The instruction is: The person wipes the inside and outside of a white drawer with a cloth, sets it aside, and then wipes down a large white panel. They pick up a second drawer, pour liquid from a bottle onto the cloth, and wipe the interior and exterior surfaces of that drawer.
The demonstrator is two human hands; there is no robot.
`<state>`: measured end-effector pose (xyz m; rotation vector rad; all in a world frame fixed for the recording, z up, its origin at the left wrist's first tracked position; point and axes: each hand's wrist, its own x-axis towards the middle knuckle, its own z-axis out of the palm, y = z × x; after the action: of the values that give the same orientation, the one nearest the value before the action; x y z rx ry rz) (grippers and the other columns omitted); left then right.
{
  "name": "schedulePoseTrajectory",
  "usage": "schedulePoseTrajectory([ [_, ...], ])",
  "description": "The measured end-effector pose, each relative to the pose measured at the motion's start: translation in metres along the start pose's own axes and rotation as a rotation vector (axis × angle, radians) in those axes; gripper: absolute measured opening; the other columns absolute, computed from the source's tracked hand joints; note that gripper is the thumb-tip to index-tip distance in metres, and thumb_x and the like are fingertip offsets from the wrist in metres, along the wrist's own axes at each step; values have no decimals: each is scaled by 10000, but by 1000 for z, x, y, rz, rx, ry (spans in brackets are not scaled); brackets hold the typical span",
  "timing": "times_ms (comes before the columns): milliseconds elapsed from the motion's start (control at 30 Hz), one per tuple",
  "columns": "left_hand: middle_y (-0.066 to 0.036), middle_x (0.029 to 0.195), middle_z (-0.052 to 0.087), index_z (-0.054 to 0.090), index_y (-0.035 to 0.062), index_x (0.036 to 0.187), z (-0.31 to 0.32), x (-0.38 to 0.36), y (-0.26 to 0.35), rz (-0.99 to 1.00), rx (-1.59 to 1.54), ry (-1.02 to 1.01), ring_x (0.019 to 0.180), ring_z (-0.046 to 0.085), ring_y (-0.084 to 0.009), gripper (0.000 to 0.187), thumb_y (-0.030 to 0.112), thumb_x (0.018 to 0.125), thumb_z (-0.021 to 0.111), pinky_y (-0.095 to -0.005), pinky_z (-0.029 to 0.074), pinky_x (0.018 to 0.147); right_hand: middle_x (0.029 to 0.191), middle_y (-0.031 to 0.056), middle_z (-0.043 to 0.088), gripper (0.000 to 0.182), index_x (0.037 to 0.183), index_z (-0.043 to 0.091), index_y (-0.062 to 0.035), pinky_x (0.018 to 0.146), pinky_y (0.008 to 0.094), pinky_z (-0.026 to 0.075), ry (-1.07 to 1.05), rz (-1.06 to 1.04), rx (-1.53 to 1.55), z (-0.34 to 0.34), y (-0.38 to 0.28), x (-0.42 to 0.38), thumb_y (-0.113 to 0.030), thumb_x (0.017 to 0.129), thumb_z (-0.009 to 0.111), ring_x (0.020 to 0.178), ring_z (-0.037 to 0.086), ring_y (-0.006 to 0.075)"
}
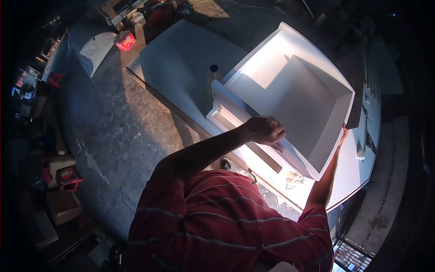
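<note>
A white drawer-like box (pixel 312 97) with raised sides is tilted above a white work surface, its open side facing me. My left hand (pixel 265 130) is closed in a fist at the edge of its near panel; whatever lies inside the fingers is hidden. On the far right side, my right hand (pixel 345 130) grips the box's outer wall from beneath, and only part of its fingers shows. Close to the near panel, a crumpled scrap (pixel 294 179) lies on the brightly lit surface.
A large white board (pixel 176 59) lies behind the box, with a dark-capped bottle (pixel 214 70) on it. Tools (pixel 366 140) sit on the right part of the work surface. A red box (pixel 125 41) and a red stool (pixel 69 178) are on the left.
</note>
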<state>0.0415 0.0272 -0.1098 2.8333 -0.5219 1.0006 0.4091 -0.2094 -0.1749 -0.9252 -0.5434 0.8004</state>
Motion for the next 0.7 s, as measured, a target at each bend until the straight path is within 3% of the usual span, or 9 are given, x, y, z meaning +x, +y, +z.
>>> schedulePoseTrajectory([
  [67,-46,665,512,489,62,660,7,-4,-2,3,7,4,608,581,-189,526,568,772,579,-309,502,589,933,65,594,239,904,560,-141,759,405,513,-121,-9,35,-16,5,3,-361,854,483,884,607,260],
  [133,-35,666,495,472,66,645,11,-8,-4,3,25,7,593,561,-170,529,567,785,569,-293,497,573,922,59,596,248,873,561,-144,746,406,517,20,-28,53,0,13,1,-385,852,504,868,613,269],
  [233,-40,670,500,476,65,648,17,-16,-4,-10,-2,12,602,568,-172,531,570,787,566,-293,498,576,912,61,593,274,876,560,-148,725,408,525,48,28,47,18,15,-1,-417,850,513,848,620,270],
  [433,-56,681,518,489,56,658,25,-19,-9,-17,-35,7,608,579,-186,541,575,790,561,-301,501,574,948,89,602,278,916,578,-154,711,415,532,-107,88,81,13,17,4,-412,836,512,851,624,283],
  [533,-60,681,520,496,51,665,27,-18,-9,-21,-50,1,602,580,-194,539,571,792,563,-311,505,571,942,89,606,262,916,581,-153,708,412,533,-2,123,75,15,18,3,-390,832,509,848,625,281],
  [700,-68,686,536,508,45,679,32,-16,-9,-6,-48,1,609,597,-205,532,562,790,574,-317,510,576,929,96,610,270,936,581,-135,704,412,533,-2,91,138,11,20,5,-367,826,496,838,627,280],
])
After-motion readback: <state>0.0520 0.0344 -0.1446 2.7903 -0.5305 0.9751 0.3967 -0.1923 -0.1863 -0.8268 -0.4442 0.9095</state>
